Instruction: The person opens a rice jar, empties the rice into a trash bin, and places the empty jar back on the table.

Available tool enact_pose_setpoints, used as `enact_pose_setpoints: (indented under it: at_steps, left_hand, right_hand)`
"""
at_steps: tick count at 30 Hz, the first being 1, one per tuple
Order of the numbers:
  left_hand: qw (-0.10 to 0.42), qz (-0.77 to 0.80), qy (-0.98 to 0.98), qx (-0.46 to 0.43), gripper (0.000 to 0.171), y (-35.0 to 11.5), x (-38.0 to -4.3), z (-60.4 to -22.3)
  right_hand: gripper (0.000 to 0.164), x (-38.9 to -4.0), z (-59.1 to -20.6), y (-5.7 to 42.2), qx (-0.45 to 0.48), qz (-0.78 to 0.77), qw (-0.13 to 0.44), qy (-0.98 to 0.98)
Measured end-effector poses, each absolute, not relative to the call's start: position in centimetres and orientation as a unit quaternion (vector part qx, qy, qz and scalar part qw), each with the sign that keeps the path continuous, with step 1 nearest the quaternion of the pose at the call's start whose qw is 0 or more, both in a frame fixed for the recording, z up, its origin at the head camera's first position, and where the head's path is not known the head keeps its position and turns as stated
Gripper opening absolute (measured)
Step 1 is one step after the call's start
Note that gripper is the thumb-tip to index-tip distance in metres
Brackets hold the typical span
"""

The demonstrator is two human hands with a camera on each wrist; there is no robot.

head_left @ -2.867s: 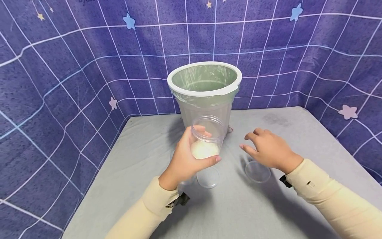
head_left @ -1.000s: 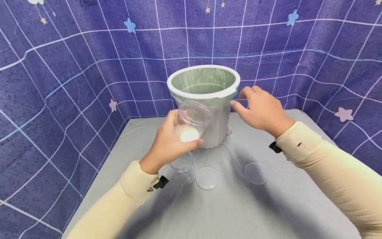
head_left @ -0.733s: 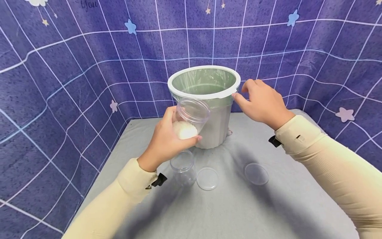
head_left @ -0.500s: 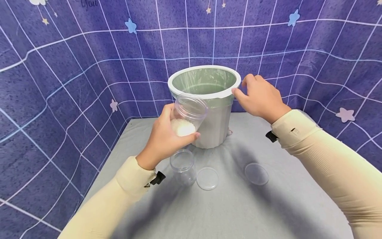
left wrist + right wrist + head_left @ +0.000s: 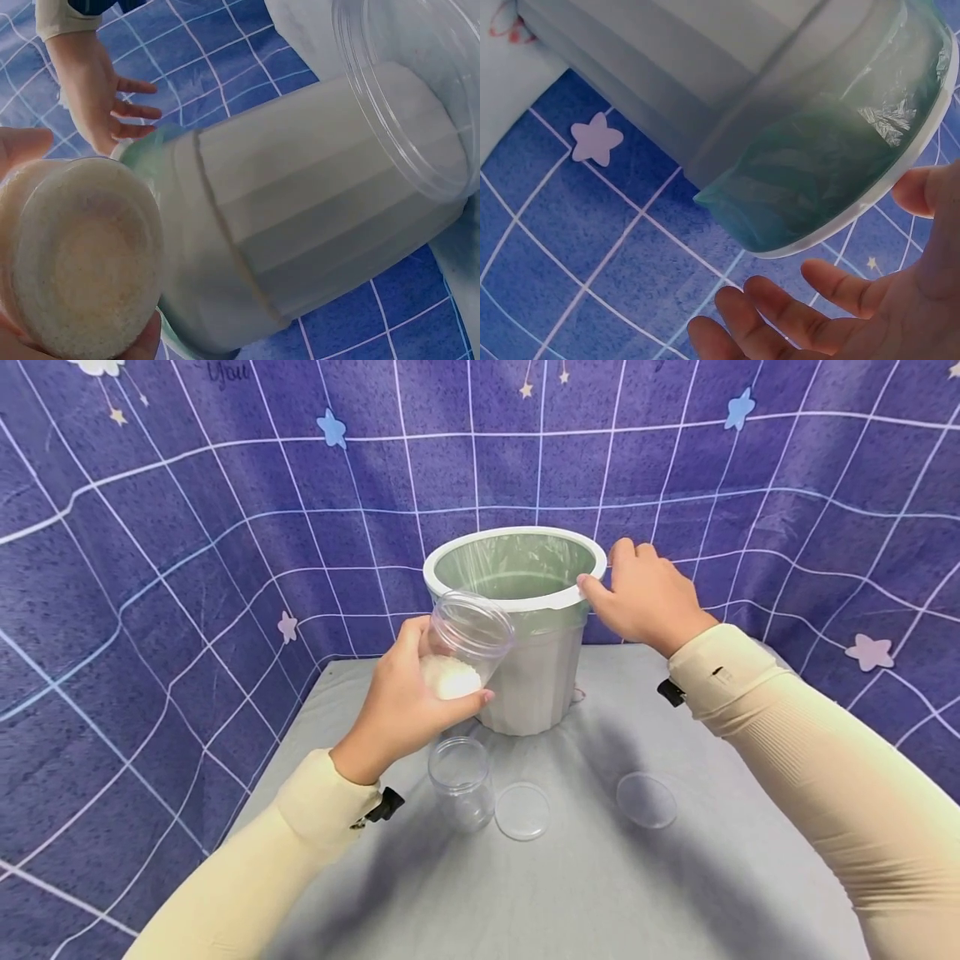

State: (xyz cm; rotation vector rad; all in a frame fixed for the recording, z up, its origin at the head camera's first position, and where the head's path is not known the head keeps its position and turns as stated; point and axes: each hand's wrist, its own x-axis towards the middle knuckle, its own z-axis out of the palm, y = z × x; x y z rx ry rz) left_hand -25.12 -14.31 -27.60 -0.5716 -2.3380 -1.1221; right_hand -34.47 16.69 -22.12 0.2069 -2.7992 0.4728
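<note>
My left hand (image 5: 397,693) grips a clear plastic jar (image 5: 474,639) with white grains, perhaps rice, in its lower part. The jar has no lid and leans to the right, its mouth in front of the trash can (image 5: 536,672). In the left wrist view the jar's base (image 5: 94,259) faces the camera. My right hand (image 5: 651,597) is at the right side of the can's white rim (image 5: 517,603), thumb at the rim and fingers spread outside it. The right wrist view shows those fingers (image 5: 780,315) apart from the can; thumb contact is hard to tell.
A second clear jar (image 5: 460,793), lidless, stands on the grey cloth-covered table (image 5: 570,893) below my left hand. Two clear round lids lie flat, one lid (image 5: 522,812) beside that jar and another lid (image 5: 647,800) farther right. A blue curtain (image 5: 360,543) encloses the back and sides.
My right hand has risen from above the right-hand lid to the can's rim. My left hand has moved the jar up and left, and the jar leans right.
</note>
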Motion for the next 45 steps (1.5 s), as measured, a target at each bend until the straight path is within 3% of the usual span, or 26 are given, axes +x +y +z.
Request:
enact_pose_setpoints:
  at_steps: [33,37,45]
  left_hand:
    - [0.258,-0.371,-0.873,-0.184,0.083,-15.7,-25.8,-25.3]
    - [0.258,-0.371,-0.873,-0.184,0.083,-15.7,-25.9,-25.2]
    - [0.268,-0.364,-0.874,-0.179,0.083,-16.0,-26.2,-25.0]
  right_hand:
    - [0.068,-37.4,-19.8,14.6,0.069,0.162,0.135,-0.975]
    - [0.077,-37.7,-19.7,14.0,0.067,0.17,0.122,-0.976]
    - [0.097,-38.4,-18.9,12.7,0.029,0.188,0.042,-0.981]
